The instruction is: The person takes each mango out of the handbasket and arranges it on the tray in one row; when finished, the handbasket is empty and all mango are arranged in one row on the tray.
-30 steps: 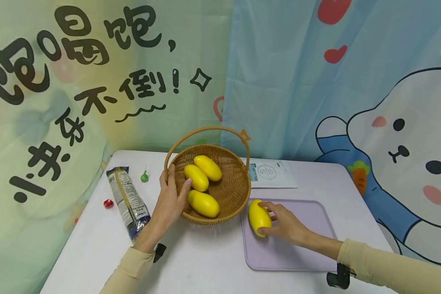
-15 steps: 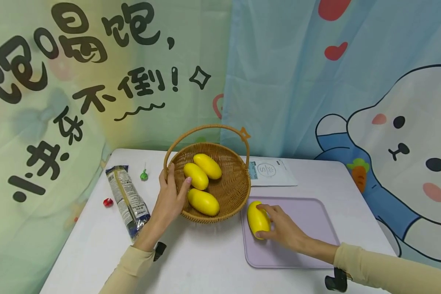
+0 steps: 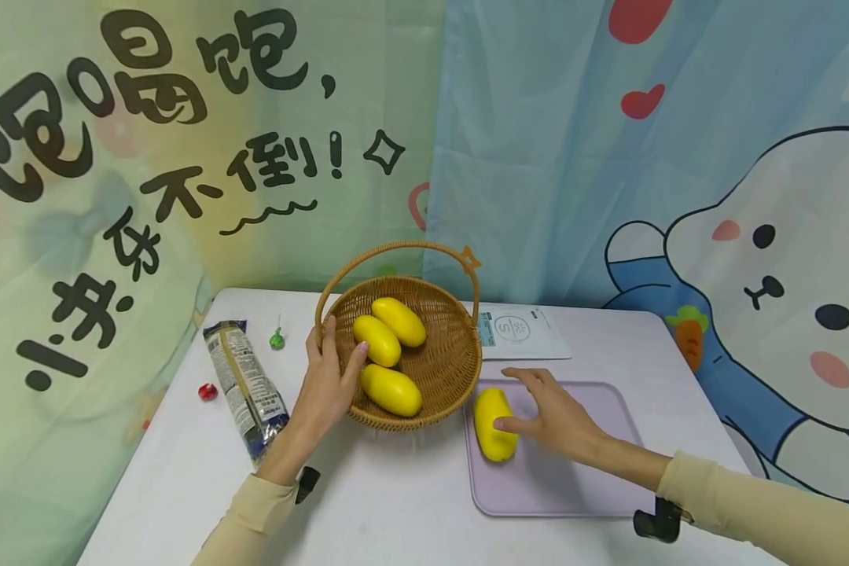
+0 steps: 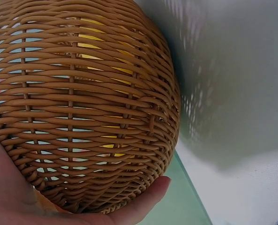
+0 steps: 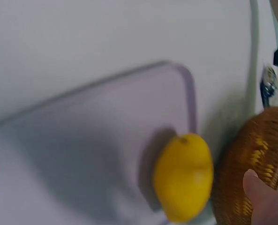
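Observation:
In the head view my left hand [image 3: 328, 385] grips the left rim of a brown wicker basket [image 3: 444, 385]. Three yellow mangoes [image 3: 391, 391] lie inside it. A further mango [image 3: 494, 440] rests on the left part of a lilac tray [image 3: 594, 487]. My right hand [image 3: 562, 424] hovers at that mango's right side, thumb and fingers spread apart and not closed round it. The left wrist view shows the basket's woven outside [image 4: 82, 103] against my hand [image 4: 17, 197]. From the right wrist, the tray mango [image 5: 183, 183] appears whole, with my thumb [image 5: 263, 197] to its right.
Left of the basket lies a long printed foil packet [image 3: 248, 385]. Near it are a red wrapped sweet [image 3: 208, 391] and a green one [image 3: 277, 339]. A flat white packet [image 3: 527, 334] lies behind the tray. Printed curtains [image 3: 523, 157] hang behind the table.
My right hand has let go of the mango on the tray, its fingers lifting and spreading away. That mango has shifted slightly left. My left hand and the basket have stayed put.

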Demonstrator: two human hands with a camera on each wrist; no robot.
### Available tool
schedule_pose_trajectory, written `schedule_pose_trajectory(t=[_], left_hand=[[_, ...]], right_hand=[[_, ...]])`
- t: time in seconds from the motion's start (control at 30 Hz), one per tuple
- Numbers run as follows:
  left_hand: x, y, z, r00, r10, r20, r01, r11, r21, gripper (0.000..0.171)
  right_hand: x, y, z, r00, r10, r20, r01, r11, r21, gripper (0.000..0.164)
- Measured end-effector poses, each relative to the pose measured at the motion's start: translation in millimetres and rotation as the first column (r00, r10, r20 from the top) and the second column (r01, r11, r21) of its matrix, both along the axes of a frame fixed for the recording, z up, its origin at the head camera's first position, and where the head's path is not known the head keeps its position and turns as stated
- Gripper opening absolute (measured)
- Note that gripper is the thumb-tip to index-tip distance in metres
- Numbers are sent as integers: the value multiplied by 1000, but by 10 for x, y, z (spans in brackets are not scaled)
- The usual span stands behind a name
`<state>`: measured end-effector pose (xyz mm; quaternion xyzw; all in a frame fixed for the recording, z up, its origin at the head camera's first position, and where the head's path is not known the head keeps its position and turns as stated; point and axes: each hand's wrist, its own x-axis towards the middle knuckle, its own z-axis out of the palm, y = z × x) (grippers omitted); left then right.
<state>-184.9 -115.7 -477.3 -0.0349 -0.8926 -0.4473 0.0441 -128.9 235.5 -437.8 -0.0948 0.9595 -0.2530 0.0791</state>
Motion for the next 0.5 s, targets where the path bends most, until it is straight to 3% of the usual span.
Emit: schedule_pose_trajectory(t=[0.17, 0.37, 0.5], left_hand=[[0, -2, 2, 1000, 1, 2, -1, 1000, 3, 88], [12, 7, 3, 1000, 4, -9, -4, 1000, -8, 86], [14, 3, 15, 1000, 4, -13, -4, 1000, -13, 85]], right_hand=[[-149, 17, 321, 998, 26, -61, -28, 999, -36, 82], [-385, 14, 874, 983, 115, -141, -122, 992, -44, 76], [-547, -29, 1183, 978, 157, -139, -165, 985, -50, 71]])
